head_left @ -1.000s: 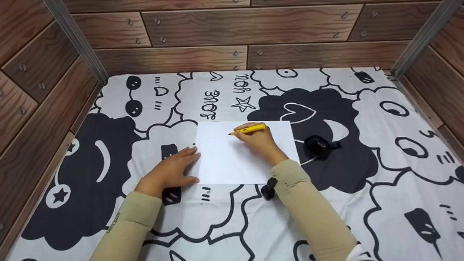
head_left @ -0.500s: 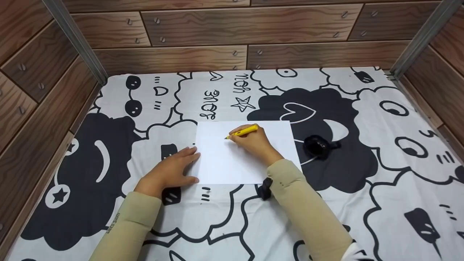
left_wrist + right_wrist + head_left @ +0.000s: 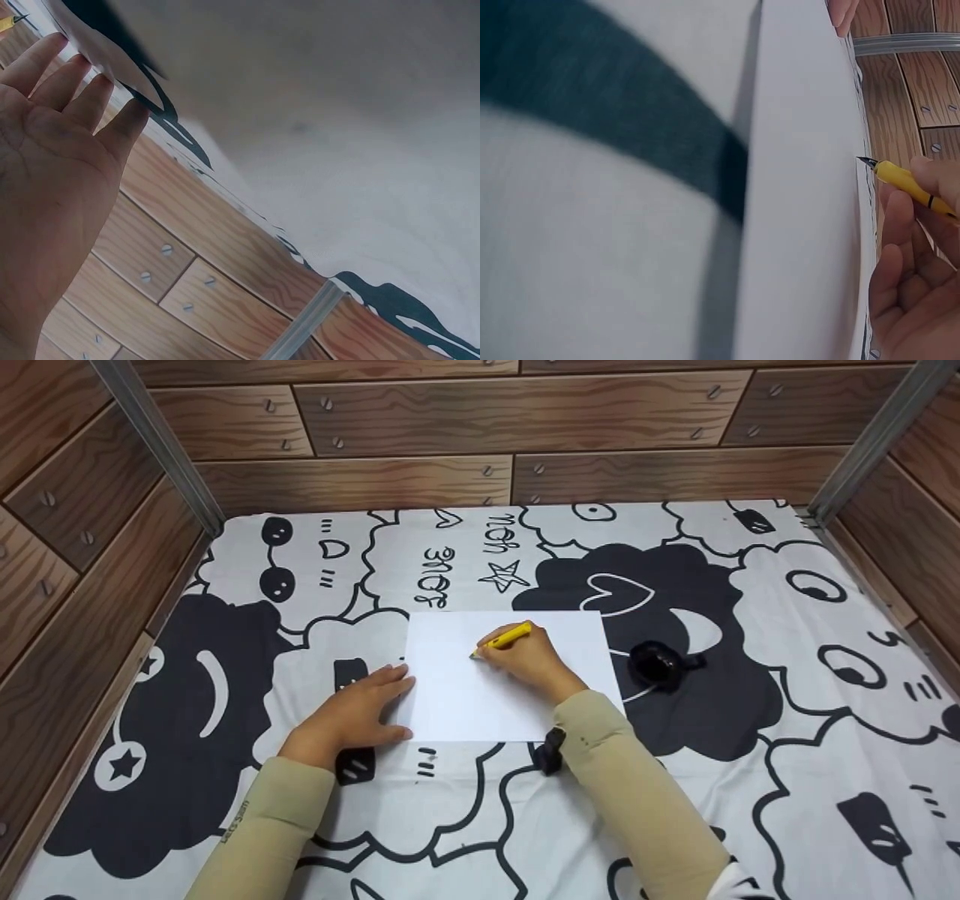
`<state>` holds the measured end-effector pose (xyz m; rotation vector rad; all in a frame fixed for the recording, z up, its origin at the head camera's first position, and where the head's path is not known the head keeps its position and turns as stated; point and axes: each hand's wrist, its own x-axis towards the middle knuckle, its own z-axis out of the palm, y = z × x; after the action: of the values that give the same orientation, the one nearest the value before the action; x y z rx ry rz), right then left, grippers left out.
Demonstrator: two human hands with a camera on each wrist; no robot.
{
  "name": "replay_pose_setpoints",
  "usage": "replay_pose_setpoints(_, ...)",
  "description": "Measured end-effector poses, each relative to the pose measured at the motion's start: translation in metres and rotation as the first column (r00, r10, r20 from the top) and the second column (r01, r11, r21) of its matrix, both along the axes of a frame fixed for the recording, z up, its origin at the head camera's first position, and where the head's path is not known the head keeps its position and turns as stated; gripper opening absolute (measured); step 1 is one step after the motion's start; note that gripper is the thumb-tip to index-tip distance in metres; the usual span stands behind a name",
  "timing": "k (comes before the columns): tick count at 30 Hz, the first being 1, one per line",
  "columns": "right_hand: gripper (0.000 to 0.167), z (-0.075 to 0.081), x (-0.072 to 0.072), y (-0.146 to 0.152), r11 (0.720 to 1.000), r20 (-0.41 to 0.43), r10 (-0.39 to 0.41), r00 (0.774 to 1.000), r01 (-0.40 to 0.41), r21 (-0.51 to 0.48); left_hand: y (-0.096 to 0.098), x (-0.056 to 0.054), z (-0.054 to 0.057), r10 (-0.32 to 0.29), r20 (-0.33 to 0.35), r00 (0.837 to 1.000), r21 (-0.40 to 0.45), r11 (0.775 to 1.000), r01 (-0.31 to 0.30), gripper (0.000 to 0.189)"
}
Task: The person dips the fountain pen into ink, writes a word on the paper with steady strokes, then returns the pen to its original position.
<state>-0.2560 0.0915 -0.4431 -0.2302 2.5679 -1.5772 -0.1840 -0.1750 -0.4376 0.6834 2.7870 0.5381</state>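
Note:
A white sheet of paper (image 3: pixel 450 697) lies on the patterned cloth in the head view. My right hand (image 3: pixel 529 658) pinches a yellow fountain pen (image 3: pixel 510 636) over the sheet's upper middle, its dark nib pointing left and down. In the right wrist view the yellow pen (image 3: pixel 900 178) shows a pointed metal nib at the paper's surface; whether it touches cannot be told. No clear marks show on the paper. My left hand (image 3: pixel 356 709) rests at the sheet's left edge, fingers fairly straight and thumb near the lower left corner.
A small round black glossy container (image 3: pixel 657 664) with a short projection sits right of the paper. Black-and-white cartoon cloth (image 3: pixel 465 810) covers the table. Wood-patterned walls (image 3: pixel 420 416) and metal corner posts (image 3: pixel 161 442) enclose the back and sides.
My right hand with the pen has shifted slightly left, and its nib has come lower on the sheet. The left hand and the paper stay where they were.

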Motion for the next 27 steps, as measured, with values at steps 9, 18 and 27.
replay_pose_setpoints(9,0.009,0.001,0.0,0.003,0.999,0.01,-0.009,1.0,0.009,0.031,0.0,0.0,0.0,0.007,0.002,1.0,0.003,1.0,-0.007,0.075)
replay_pose_setpoints(18,0.011,0.002,0.0,0.011,0.997,0.028,-0.035,0.999,0.032,0.075,0.0,0.001,0.001,0.015,0.01,1.0,0.004,1.0,-0.015,0.076)
replay_pose_setpoints(27,0.013,0.003,0.0,0.022,0.993,-0.002,-0.037,0.999,0.037,0.113,0.001,0.001,0.002,0.019,0.013,1.0,0.002,1.0,-0.019,0.075)
